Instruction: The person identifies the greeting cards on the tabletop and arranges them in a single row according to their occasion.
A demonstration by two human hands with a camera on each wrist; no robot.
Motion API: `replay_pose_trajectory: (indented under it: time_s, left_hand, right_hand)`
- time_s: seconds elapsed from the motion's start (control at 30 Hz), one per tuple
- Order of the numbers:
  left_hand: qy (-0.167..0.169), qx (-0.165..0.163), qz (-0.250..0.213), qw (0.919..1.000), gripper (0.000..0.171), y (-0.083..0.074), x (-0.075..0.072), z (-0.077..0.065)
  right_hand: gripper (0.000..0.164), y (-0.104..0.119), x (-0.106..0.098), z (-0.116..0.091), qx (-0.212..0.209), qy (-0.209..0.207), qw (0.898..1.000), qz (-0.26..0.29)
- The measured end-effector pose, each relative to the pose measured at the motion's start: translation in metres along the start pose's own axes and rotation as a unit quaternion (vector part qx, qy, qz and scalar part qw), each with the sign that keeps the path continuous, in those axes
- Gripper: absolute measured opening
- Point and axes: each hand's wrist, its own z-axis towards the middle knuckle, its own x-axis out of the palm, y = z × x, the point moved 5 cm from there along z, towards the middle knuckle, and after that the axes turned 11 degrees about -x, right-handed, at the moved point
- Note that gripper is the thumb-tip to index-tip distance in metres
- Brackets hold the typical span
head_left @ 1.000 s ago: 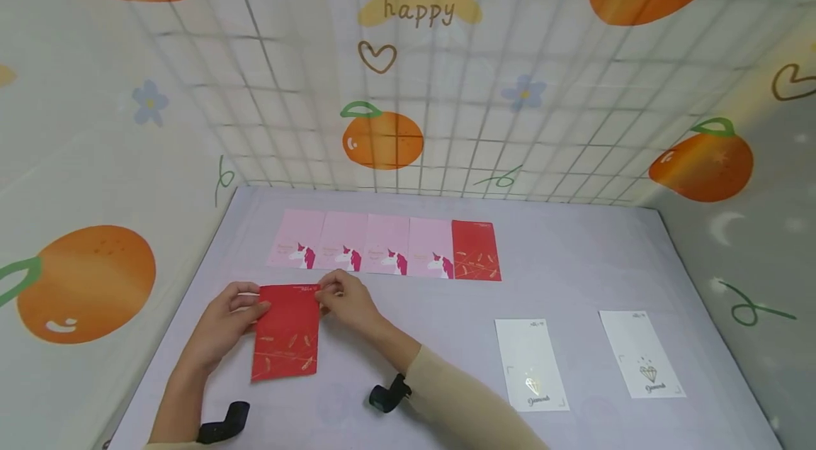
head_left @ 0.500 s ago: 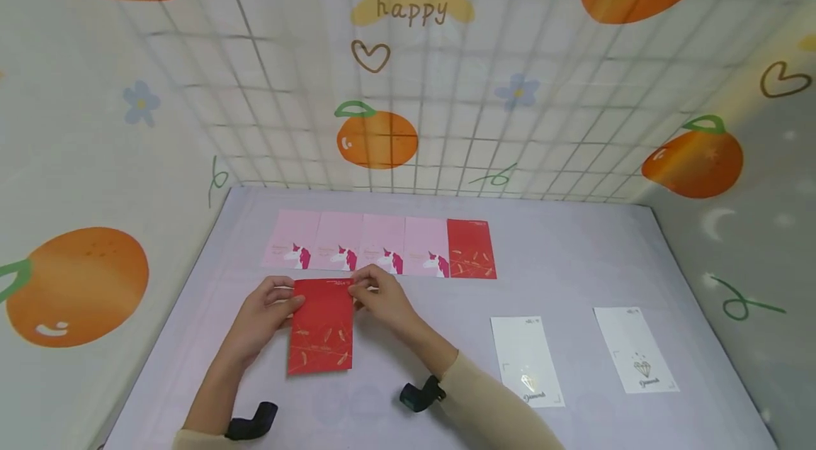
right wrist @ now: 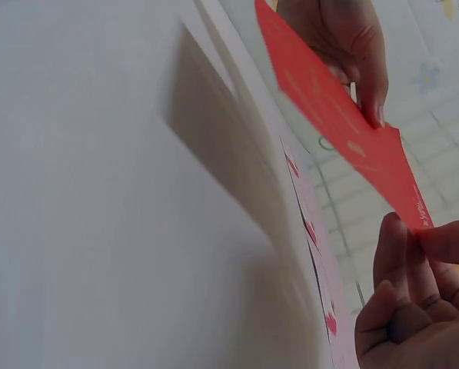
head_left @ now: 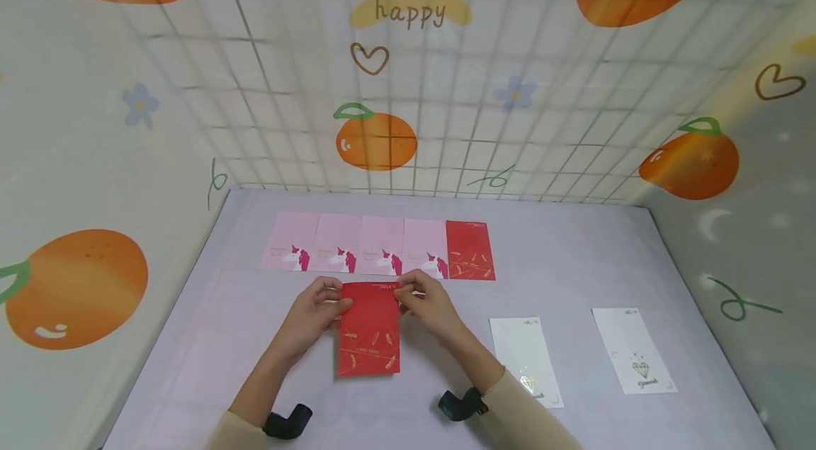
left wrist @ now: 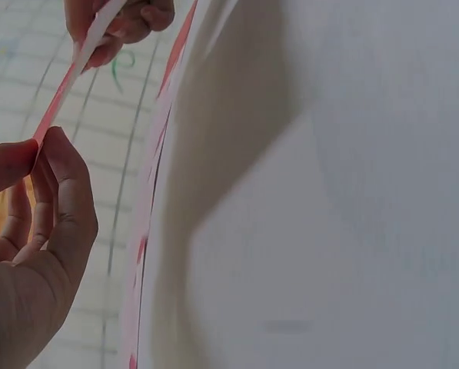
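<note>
A red envelope (head_left: 370,329) with gold feather prints is held up by both hands, near the front middle of the table. My left hand (head_left: 312,315) pinches its left edge near the top, between thumb and fingers. At the upper right corner, my right hand (head_left: 433,305) pinches it the same way. The right wrist view shows the red envelope (right wrist: 352,127) tilted and off the table, its shadow falling on the white surface. From the left wrist view the red envelope (left wrist: 56,104) appears nearly edge-on, with a pale back.
Behind the hands lies a row of several pink unicorn envelopes (head_left: 338,241), with another red envelope (head_left: 470,251) at its right end. Two white envelopes with diamond prints, a nearer one (head_left: 519,351) and a farther one (head_left: 634,351), lie on the right of the table (head_left: 574,244).
Both hands have moved to the right, carrying the red envelope from the left side toward the middle. The row and the white envelopes stay where they were.
</note>
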Motion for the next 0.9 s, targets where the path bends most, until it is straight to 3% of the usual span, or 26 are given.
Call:
replay_pose_trajectory:
  time_s: [0.27,0.57,0.77,0.9]
  left_hand:
    - [0.034,0.013,-0.013,0.9992,0.036,-0.001,0.032,0.005]
    - [0.060,0.023,-0.020,0.9977,0.040,-0.002,0.048,0.007]
    - [0.083,-0.003,-0.009,0.9965,0.043,0.001,0.054,0.006]
    - [0.116,-0.022,0.003,0.9930,0.045,0.005,0.058,0.004]
  right_hand:
    - [0.029,-0.004,-0.028,-0.018,0.022,-0.027,0.999,-0.013]
    - [0.030,-0.004,-0.047,-0.027,0.026,-0.050,0.998,-0.019]
    - [0.028,-0.002,-0.061,-0.029,0.029,-0.073,0.997,-0.024]
    - [0.026,0.000,-0.070,-0.029,0.022,-0.082,0.996,-0.023]
